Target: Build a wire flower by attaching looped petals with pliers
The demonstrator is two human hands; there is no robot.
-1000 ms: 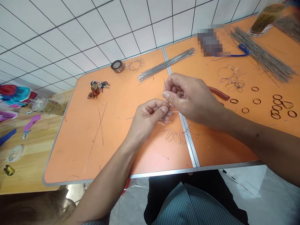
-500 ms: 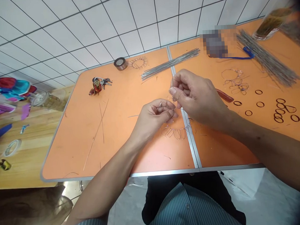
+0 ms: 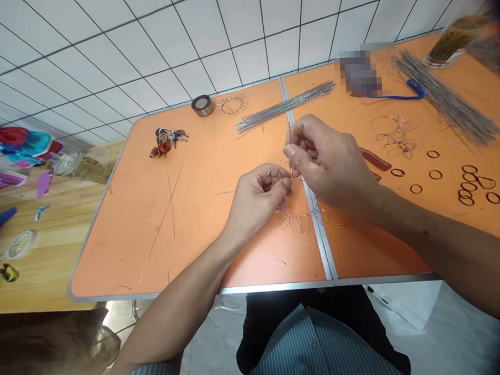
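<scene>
Well to the left of the metal seam (image 3: 322, 245) in the orange table (image 3: 123, 237), two thin wires (image 3: 170, 197) lie crossed, and beyond them, on the same side, is a bunch of keys (image 3: 165, 141). Closer to the seam, also on its left, comes the left hand (image 3: 256, 195): its thumb and forefinger are pinching fine wire, while the other fingers are bent loosely. Just below these fingertips is the wire ring (image 3: 300, 215) with petal-like loops; its greater part is left of the seam, and its right edge seems to pass over the seam. Whether the ring rests on the table or hangs from the fingers, I cannot tell.

The important relation is at the straight wire piece (image 3: 289, 135). It stands almost upright in the view, just left of the seam, with its long axis going roughly the same way as the seam, down toward the left fingertips. Its lower end is too fine to follow. The left hand is the nearer one to the ring; the right hand (image 3: 325, 159), whose back is to the right of the seam, reaches across it and pinches the wire piece higher up between thumb and forefinger, with the remaining fingers folded. Farther right of the seam lie the small dark rings (image 3: 466, 191)
</scene>
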